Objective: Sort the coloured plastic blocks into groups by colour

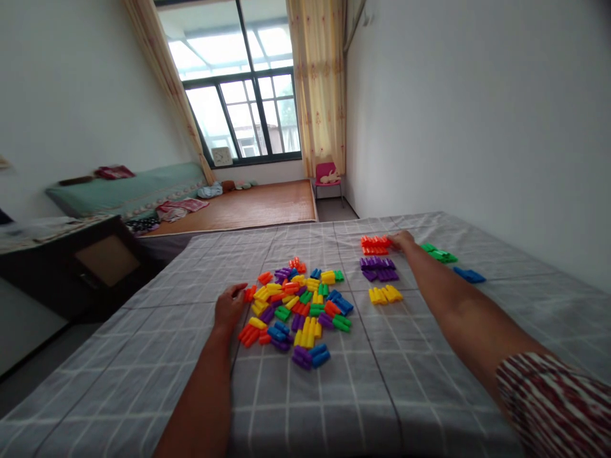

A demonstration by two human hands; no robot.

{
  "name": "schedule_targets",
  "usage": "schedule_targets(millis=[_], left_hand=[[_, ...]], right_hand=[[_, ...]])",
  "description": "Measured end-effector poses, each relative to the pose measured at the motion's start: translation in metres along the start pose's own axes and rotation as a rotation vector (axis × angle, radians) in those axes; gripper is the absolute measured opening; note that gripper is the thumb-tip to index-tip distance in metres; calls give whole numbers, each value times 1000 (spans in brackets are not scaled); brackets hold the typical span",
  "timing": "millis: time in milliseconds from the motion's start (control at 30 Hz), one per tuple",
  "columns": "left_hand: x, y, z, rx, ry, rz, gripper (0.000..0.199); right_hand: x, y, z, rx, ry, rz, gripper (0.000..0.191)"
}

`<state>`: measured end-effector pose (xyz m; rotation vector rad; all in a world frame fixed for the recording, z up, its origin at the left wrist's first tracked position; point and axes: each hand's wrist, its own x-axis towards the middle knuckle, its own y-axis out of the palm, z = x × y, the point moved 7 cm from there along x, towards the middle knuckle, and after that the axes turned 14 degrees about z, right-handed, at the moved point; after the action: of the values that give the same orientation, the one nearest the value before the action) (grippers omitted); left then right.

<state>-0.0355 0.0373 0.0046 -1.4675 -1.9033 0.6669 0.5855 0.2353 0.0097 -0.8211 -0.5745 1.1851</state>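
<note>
On the grey checked cloth lies a mixed pile of small plastic building blocks in orange, yellow, purple, green and blue. My left hand is at the pile's left edge, its fingers closed around an orange block. Farther off to the right, my right hand pinches at the right end of the orange blocks, its fingertips partly hidden. Nearer to me than these are rows of purple blocks and yellow blocks. Right of my right forearm lie green blocks and blue blocks.
The checked cloth covers the whole surface before me. A white wall runs along the right. Beyond are a low bed with a brown mat, a pink chair and a window. A dark cabinet stands left.
</note>
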Motion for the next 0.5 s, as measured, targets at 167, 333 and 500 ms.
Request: schedule_targets(millis=[167, 333, 500], left_hand=[[-1, 0, -2, 3, 18, -9, 34], [-2, 3, -12, 30, 60, -17, 33], [-3, 18, -27, -62, 172, 73, 33]], right_hand=[[-3, 1, -6, -51, 116, 102, 30], [-43, -7, 51, -65, -190, -88, 28], [-128, 59, 156, -133, -742, 188, 27]])
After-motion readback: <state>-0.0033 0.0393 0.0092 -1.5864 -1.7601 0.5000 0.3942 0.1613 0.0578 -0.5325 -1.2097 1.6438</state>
